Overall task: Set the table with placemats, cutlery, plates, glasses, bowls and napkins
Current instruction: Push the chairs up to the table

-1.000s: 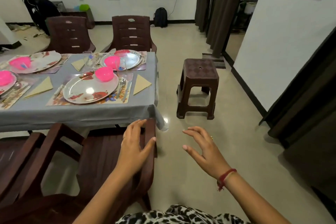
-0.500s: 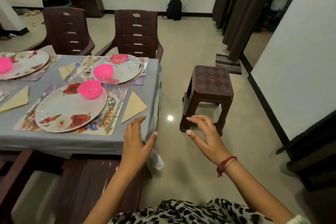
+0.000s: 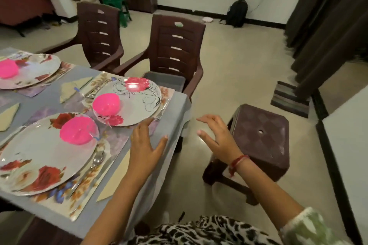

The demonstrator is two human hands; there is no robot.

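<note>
The job looks nearly finished. Along the right end of the table (image 3: 175, 105), two places show a placemat (image 3: 83, 191), a flowered plate (image 3: 45, 155) and a pink bowl (image 3: 78, 130) standing on the plate. The near place also has a spoon (image 3: 97, 160) and a folded napkin (image 3: 114, 179) toward the right edge. A third plate (image 3: 29, 71) lies at the far left. Glasses are too blurred to confirm, so they may be what is left.

The left hand (image 3: 145, 145) reaches over the table's right edge, fingers spread and holding nothing, its fingertips close to the farther plate (image 3: 129, 101). Whether the hand touches the cloth cannot be told. The right hand (image 3: 219, 137) hangs off the table above the floor, beside the stool (image 3: 260, 137), its fingers loosely curved and empty.
</note>
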